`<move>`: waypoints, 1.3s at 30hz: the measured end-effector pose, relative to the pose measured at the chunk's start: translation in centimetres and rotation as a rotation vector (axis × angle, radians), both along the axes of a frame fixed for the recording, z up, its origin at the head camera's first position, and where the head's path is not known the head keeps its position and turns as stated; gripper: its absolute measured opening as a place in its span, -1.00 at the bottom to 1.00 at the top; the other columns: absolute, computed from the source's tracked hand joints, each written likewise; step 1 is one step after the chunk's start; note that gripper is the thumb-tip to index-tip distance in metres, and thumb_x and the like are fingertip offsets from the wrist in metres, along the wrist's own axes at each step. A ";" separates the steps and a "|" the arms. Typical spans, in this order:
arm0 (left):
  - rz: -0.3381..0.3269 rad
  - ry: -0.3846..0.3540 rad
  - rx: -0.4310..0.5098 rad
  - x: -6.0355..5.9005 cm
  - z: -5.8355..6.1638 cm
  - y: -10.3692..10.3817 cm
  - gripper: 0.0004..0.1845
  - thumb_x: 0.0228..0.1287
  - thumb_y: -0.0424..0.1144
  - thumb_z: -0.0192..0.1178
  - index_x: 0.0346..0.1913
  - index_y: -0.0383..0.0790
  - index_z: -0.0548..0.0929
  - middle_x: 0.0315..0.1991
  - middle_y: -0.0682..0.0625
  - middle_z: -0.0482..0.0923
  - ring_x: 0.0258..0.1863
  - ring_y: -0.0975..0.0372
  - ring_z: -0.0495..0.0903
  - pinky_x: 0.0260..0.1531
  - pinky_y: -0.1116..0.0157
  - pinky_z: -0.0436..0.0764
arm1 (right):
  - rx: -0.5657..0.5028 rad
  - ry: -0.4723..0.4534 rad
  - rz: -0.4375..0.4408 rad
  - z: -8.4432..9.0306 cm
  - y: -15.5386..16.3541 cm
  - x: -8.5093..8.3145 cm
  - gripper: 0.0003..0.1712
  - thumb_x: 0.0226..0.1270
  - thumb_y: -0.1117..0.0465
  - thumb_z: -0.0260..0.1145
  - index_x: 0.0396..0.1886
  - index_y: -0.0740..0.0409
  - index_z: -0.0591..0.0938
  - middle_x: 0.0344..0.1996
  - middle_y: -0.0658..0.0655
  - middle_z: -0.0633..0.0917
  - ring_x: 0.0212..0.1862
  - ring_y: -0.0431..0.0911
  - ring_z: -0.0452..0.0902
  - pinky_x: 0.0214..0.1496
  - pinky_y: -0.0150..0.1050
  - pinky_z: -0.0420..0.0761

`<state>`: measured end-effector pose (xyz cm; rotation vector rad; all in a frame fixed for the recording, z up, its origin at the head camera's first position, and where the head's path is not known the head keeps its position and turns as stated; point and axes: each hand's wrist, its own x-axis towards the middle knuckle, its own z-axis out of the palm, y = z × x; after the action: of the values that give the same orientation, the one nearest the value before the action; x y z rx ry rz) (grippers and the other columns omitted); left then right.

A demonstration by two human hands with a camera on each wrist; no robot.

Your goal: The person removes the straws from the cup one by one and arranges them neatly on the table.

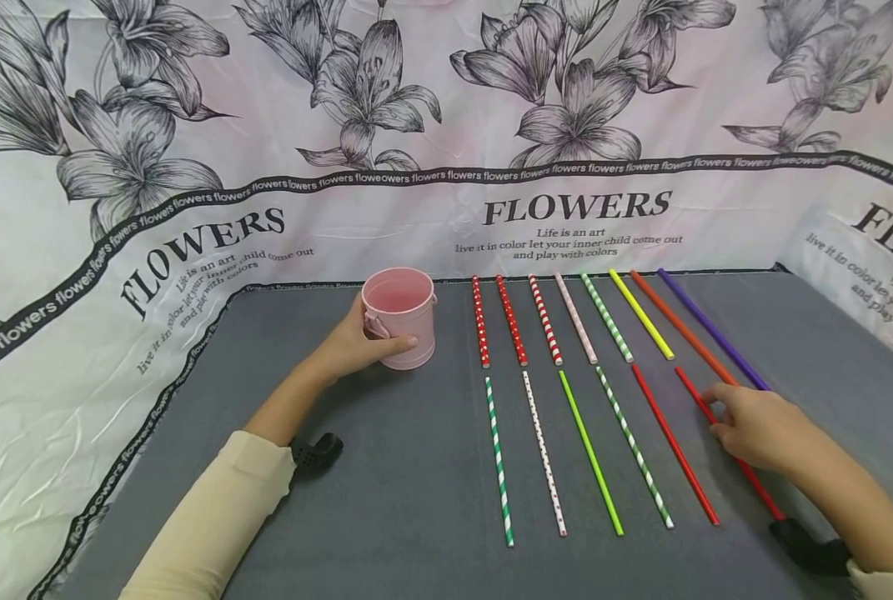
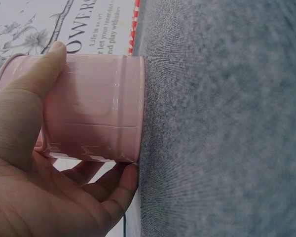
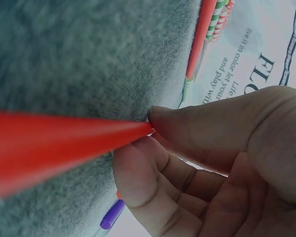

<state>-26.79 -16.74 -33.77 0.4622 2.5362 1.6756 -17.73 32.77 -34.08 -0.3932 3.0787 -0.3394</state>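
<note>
A small pink bucket stands upright on the grey cloth. My left hand grips it from the left, thumb along its near side; the left wrist view shows the other fingers beneath its wall. At the right, my right hand pinches a red straw between thumb and fingertips, and part of the straw is hidden behind the hand. In the right wrist view this straw runs toward the camera. Just beyond the hand lie an orange straw and a purple straw.
Several straws lie in two rows between the hands, among them a second red straw, a lime green straw and a yellow straw. A white flower-printed cloth rises behind the grey surface.
</note>
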 end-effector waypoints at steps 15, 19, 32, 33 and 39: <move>0.024 -0.001 -0.013 -1.9 -2.4 -0.6 0.05 0.13 -0.15 0.49 0.53 -0.05 0.00 0.38 -0.14 0.26 0.32 -0.03 0.29 0.30 -0.15 0.29 | 0.002 0.012 0.006 -0.4 0.1 0.1 -0.61 0.12 0.45 0.38 -0.03 0.51 0.57 -0.57 -0.02 0.54 -0.56 -0.14 0.37 -0.54 -0.15 0.40; 0.021 0.011 -0.011 -2.0 -2.4 -0.5 0.05 0.12 -0.11 0.51 0.52 -0.05 0.01 0.36 -0.11 0.28 0.32 0.00 0.30 0.30 -0.14 0.30 | 0.002 0.022 0.016 -0.3 0.2 0.0 -0.61 0.10 0.46 0.39 -0.05 0.52 0.58 -0.57 -0.01 0.57 -0.55 -0.15 0.40 -0.52 -0.15 0.43; -0.005 0.036 -0.015 -2.0 -2.3 -0.6 0.06 0.07 -0.19 0.54 0.49 -0.11 0.02 0.34 -0.13 0.30 0.30 0.02 0.30 0.33 -0.07 0.25 | -0.063 -0.094 -0.013 0.6 0.1 0.3 -0.51 0.33 0.28 0.34 0.09 0.60 0.48 -0.57 -0.03 0.56 -0.67 -0.14 0.45 -0.53 -0.16 0.46; -0.014 0.033 -0.020 -1.9 -2.4 -0.7 0.08 0.05 -0.20 0.56 0.49 -0.12 0.00 0.35 -0.13 0.28 0.31 0.02 0.29 0.34 -0.07 0.24 | -0.069 -0.114 -0.023 0.8 0.1 0.3 -0.48 0.37 0.25 0.32 0.13 0.60 0.45 -0.56 -0.03 0.57 -0.68 -0.14 0.46 -0.52 -0.16 0.47; -0.066 -0.049 -0.241 -0.7 -1.5 -2.3 0.30 0.04 0.03 0.55 0.56 -0.17 -0.24 0.48 -0.22 0.01 0.46 -0.05 0.06 0.40 -0.15 0.08 | -0.044 -0.020 0.015 2.1 -0.1 -0.3 -0.48 0.41 0.17 0.31 0.15 0.54 0.51 -0.35 0.18 0.66 -0.38 0.04 0.57 -0.33 -0.01 0.54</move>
<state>-27.49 -19.09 -35.24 0.4729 2.6102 1.3202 -18.07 32.63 -31.98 -0.4111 3.0519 -0.4093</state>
